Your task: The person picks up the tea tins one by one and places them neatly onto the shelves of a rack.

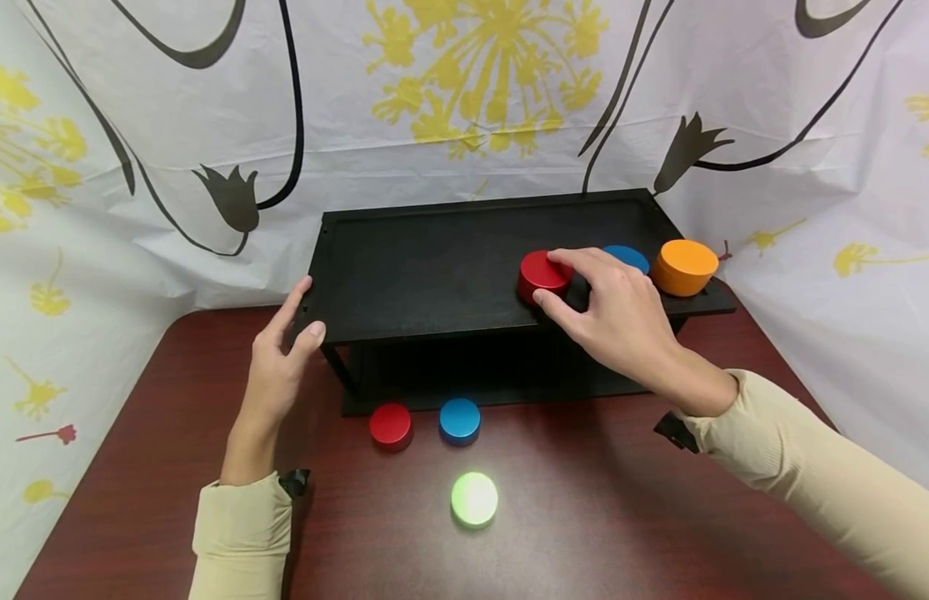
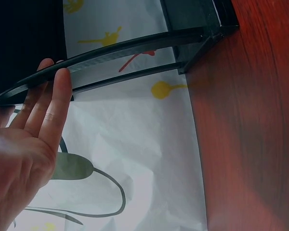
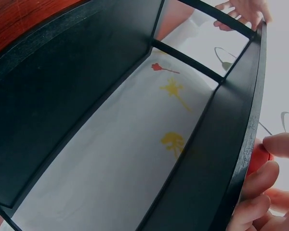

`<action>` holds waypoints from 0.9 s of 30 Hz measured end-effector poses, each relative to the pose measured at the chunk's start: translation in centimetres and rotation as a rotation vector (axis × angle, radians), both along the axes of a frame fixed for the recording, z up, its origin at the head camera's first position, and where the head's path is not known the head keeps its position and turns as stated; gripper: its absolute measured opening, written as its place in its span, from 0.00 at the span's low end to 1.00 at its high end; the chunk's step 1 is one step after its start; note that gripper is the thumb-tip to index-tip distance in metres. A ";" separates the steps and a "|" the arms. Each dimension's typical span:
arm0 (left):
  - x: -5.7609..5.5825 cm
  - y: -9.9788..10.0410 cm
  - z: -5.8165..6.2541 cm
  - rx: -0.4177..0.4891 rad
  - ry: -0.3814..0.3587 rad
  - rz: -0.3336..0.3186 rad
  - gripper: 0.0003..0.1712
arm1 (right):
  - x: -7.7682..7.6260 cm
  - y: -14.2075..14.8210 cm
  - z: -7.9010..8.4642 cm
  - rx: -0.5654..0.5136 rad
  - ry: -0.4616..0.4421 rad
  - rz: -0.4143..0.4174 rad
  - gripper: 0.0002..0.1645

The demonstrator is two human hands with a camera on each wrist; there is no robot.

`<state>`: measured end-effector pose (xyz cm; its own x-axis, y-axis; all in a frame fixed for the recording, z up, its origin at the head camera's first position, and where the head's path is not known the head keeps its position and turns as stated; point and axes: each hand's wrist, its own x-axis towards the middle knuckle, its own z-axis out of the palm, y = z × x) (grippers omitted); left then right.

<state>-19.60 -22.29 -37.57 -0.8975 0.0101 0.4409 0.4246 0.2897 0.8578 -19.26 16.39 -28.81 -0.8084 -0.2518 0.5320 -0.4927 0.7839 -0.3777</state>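
My right hand point(image 1: 627, 315) grips a red round tin point(image 1: 545, 277) between thumb and fingers, on the top board of a black two-tier shelf point(image 1: 419, 267). In the right wrist view, only a sliver of the red tin point(image 3: 258, 160) shows behind the fingers. Just right of that hand are a blue round tin point(image 1: 626, 257), partly hidden by it, and an orange one point(image 1: 685, 268). My left hand point(image 1: 272, 375) touches the shelf's left end with extended fingers. In the left wrist view, its fingers point(image 2: 62, 91) lie against the board's edge.
On the dark red table point(image 1: 172, 467), in front of the shelf, are a second red tin point(image 1: 392, 427), a second blue tin point(image 1: 460, 421) and a light green tin point(image 1: 475, 500). A white flowered sheet point(image 1: 449, 108) hangs behind the shelf and along both sides.
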 end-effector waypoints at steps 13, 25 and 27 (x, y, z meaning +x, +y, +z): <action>0.1 0.1 0.1 0.002 0.006 0.009 0.32 | -0.1 0.1 -0.1 0.021 -0.004 -0.009 0.28; 0.0 0.0 -0.1 0.021 -0.001 -0.005 0.32 | 0.1 0.2 -0.2 0.016 0.009 -0.024 0.28; -0.1 0.0 -0.1 0.022 -0.002 -0.005 0.32 | 0.2 0.2 -0.2 0.014 0.014 -0.027 0.27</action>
<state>-19.66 -22.29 -37.68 -0.8982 0.0048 0.4396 0.4246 0.2684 0.8647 -19.09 16.55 -29.04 -0.8079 -0.2372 0.5395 -0.4760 0.8023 -0.3601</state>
